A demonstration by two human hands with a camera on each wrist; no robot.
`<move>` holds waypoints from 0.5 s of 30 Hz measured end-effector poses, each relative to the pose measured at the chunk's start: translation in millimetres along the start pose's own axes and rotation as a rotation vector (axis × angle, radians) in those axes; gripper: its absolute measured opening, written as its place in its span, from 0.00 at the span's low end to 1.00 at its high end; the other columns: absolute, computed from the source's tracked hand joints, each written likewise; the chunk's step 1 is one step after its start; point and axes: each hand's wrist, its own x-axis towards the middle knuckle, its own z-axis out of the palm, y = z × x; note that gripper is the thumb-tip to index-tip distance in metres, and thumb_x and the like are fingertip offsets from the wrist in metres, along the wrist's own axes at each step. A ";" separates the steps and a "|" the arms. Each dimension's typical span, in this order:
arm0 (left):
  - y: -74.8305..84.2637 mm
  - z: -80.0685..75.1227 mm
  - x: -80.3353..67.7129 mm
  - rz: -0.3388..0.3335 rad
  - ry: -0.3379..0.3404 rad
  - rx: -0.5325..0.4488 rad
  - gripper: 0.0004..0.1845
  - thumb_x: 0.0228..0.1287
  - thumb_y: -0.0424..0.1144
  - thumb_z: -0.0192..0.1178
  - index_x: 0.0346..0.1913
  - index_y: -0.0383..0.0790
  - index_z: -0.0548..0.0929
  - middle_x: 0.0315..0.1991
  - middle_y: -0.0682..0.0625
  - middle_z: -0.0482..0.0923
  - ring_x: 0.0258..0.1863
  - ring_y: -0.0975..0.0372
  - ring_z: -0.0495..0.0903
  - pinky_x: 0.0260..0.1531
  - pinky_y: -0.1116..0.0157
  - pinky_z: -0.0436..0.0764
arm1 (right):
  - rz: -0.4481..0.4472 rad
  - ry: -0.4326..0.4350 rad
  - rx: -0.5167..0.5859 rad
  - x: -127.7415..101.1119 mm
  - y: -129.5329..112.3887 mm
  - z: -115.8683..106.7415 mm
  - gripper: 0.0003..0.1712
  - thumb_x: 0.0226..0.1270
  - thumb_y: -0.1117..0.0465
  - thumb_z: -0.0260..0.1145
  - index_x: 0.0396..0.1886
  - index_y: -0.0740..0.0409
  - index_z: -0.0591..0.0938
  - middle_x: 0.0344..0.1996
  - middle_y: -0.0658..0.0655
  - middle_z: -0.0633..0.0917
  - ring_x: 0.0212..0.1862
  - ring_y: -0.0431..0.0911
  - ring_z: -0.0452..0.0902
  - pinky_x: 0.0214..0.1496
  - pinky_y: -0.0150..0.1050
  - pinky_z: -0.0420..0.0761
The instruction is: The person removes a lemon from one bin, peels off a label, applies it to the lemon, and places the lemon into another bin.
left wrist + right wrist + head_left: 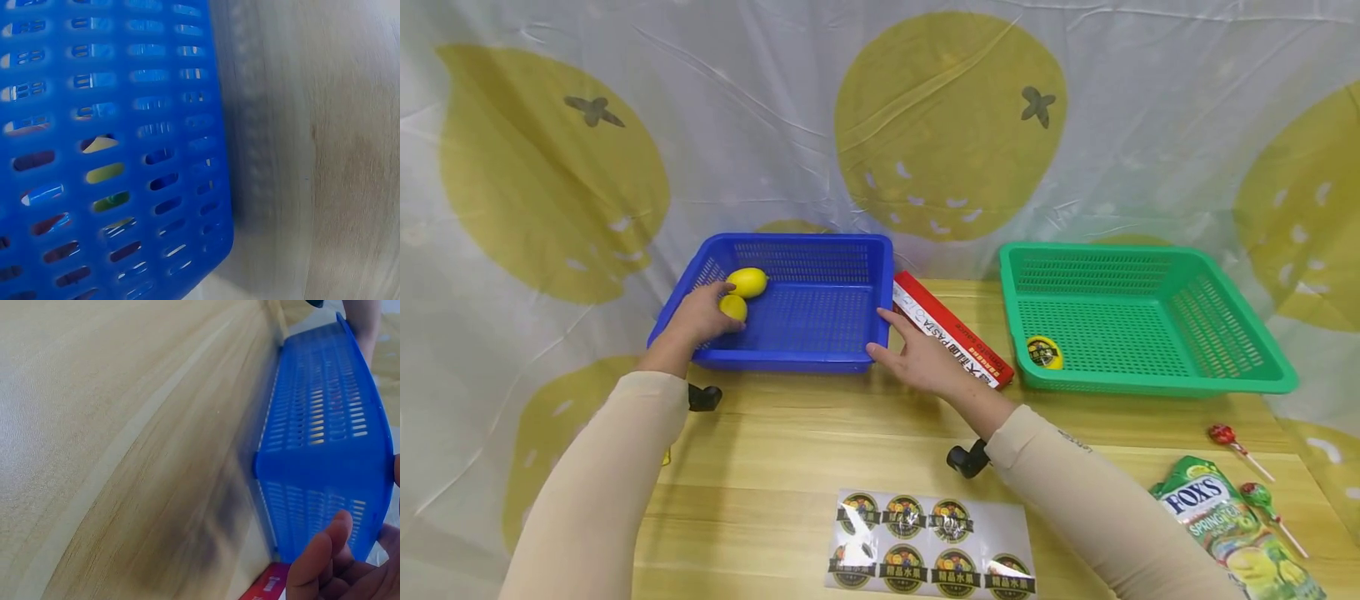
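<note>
Right of the empty-looking green plastic mesh basket (1150,333) lie two lollipops (1240,446); before it, a green candy bag (1232,525) and a sticker sheet (932,542).

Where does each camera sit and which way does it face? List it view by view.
Head: above, facing forward and down at the table, blue basket and green basket; both sleeves, left hand and right hand show.
Left wrist: close against the blue basket's wall, table beside it; no body shows.
Right wrist: low over the table, facing the blue basket's corner; fingertips show.
All three share the blue basket.
</note>
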 end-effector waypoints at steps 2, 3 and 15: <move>-0.4 0.1 0.6 -0.001 -0.006 0.017 0.43 0.61 0.40 0.69 0.75 0.29 0.62 0.73 0.24 0.60 0.73 0.31 0.57 0.74 0.36 0.57 | -0.007 0.004 -0.003 0.3 0.5 0.0 0.43 0.73 0.36 0.61 0.82 0.36 0.56 0.23 0.53 0.82 0.28 0.45 0.79 0.32 0.39 0.76; -0.6 0.3 0.9 -0.003 -0.008 0.026 0.43 0.61 0.41 0.69 0.74 0.28 0.63 0.73 0.24 0.60 0.73 0.31 0.57 0.74 0.36 0.56 | -0.011 0.007 -0.008 0.4 0.5 -0.1 0.43 0.72 0.36 0.61 0.82 0.36 0.57 0.23 0.53 0.82 0.28 0.45 0.80 0.32 0.39 0.76; -4.5 4.8 6.5 0.016 0.012 0.095 0.34 0.62 0.38 0.63 0.70 0.26 0.69 0.68 0.23 0.67 0.69 0.30 0.63 0.72 0.36 0.61 | -0.024 0.022 -0.039 3.0 2.6 0.6 0.42 0.73 0.36 0.61 0.81 0.37 0.59 0.25 0.53 0.84 0.29 0.44 0.81 0.33 0.39 0.76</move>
